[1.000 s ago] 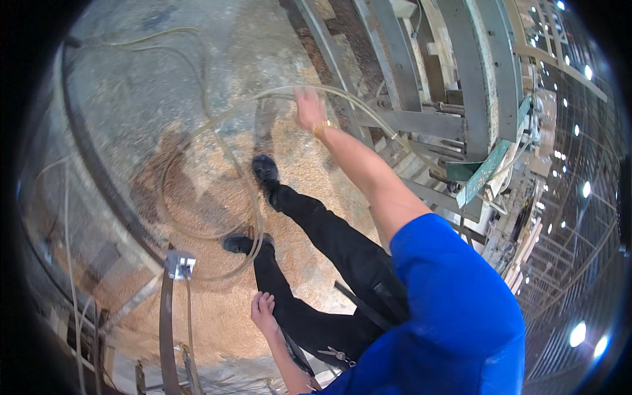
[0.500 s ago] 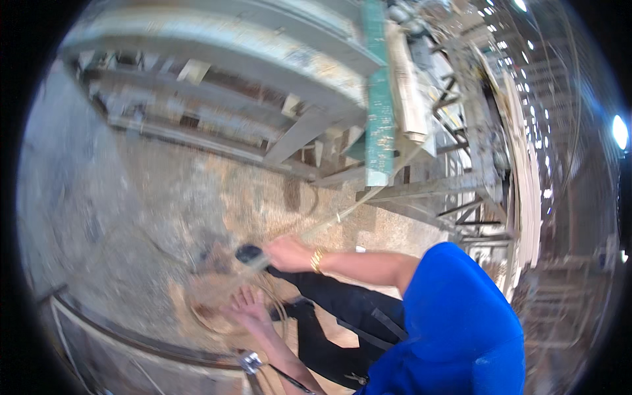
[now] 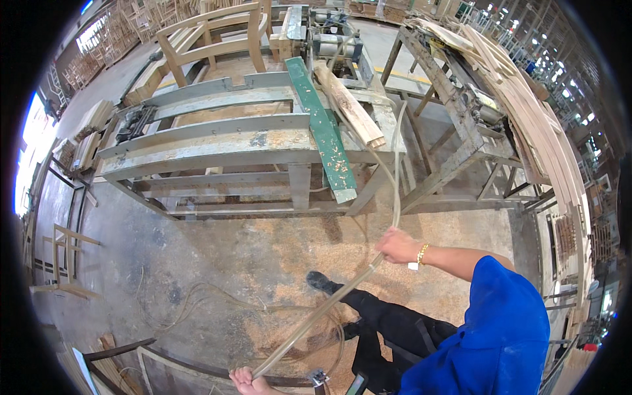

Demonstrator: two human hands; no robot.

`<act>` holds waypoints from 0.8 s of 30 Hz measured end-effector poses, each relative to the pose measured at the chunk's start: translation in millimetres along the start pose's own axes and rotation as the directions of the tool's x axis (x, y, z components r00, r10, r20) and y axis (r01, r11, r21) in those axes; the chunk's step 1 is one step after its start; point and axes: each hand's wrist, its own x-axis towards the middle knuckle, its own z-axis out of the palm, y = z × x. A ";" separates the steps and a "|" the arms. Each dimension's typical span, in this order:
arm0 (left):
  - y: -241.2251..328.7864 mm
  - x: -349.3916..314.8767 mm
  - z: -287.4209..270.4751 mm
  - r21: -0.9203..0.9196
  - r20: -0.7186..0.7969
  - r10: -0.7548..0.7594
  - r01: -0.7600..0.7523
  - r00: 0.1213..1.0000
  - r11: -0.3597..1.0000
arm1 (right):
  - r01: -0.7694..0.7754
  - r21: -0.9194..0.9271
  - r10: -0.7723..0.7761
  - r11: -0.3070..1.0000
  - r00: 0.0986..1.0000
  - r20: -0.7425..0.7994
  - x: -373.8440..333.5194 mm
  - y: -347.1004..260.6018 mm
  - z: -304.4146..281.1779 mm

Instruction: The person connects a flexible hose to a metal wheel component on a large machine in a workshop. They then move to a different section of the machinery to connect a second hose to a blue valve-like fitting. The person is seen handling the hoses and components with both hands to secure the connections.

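Gripping a long, pale strip of cane point(image 3: 316, 316) in both hands, the person is standing on a sawdust-strewn concrete floor point(image 3: 197, 263) in a woodworking shop. The right hand point(image 3: 397, 245) is closed around the strip at about waist height, out in front of the body, a gold bracelet point(image 3: 422, 253) showing at the wrist. The left hand point(image 3: 245, 380) is sitting low at the bottom edge of the view, fingers curled around the strip's lower end.

Between the two hands the strip is running in a nearly straight diagonal, its long axis rising from lower left to upper right. Beyond the right hand it is bending sharply and pointing almost straight up the picture, climbing toward the grey metal machine frame point(image 3: 250, 145), where it is arching over near a wooden board point(image 3: 349, 105) and a green metal rail point(image 3: 324, 135).

More loops of thin cane point(image 3: 217, 306) are lying loose on the floor to the left of the person's black shoe point(image 3: 322, 283). A stack of long wooden slats point(image 3: 526, 118) is resting on a stand at the right.
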 end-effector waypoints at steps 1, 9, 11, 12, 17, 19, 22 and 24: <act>8.7 -4.7 -0.1 0.427 0.204 0.289 -0.350 0.935 0.834 | 0.014 -0.033 -0.014 0.999 1.000 0.002 -0.5 4.6 3.1; 21.5 -68.4 51.5 0.858 0.490 0.688 -0.435 0.535 -0.273 | 0.130 0.036 -0.124 0.991 0.983 -0.136 26.2 -76.7 -84.1; 33.0 -66.9 63.1 0.885 0.406 0.757 -0.426 0.512 -0.187 | 0.224 0.065 -0.211 0.972 0.964 -0.162 30.7 -99.2 -128.4; 37.7 -63.4 69.6 0.891 0.377 0.780 -0.426 0.499 -0.158 | 0.300 0.065 -0.281 0.952 0.937 -0.206 34.8 -107.5 -149.2; 64.9 -64.6 89.0 0.920 0.235 0.863 -0.390 0.447 -0.049 | 0.553 -0.055 -0.541 0.832 0.783 -0.306 110.7 -153.0 -222.2; 77.3 -70.4 92.6 0.924 0.183 0.891 -0.382 0.414 -0.013 | 0.574 -0.116 -0.570 0.811 0.728 -0.381 185.1 -177.3 -230.5; 91.8 -64.5 104.9 0.917 0.135 0.907 -0.397 0.398 0.038 | 0.558 -0.106 -0.555 0.823 0.749 -0.363 327.2 -187.3 -216.0; 93.2 -42.3 113.5 0.921 0.319 0.885 -0.332 0.340 -0.205 | 0.434 0.089 -0.430 0.897 0.901 -0.054 370.0 -193.1 -198.5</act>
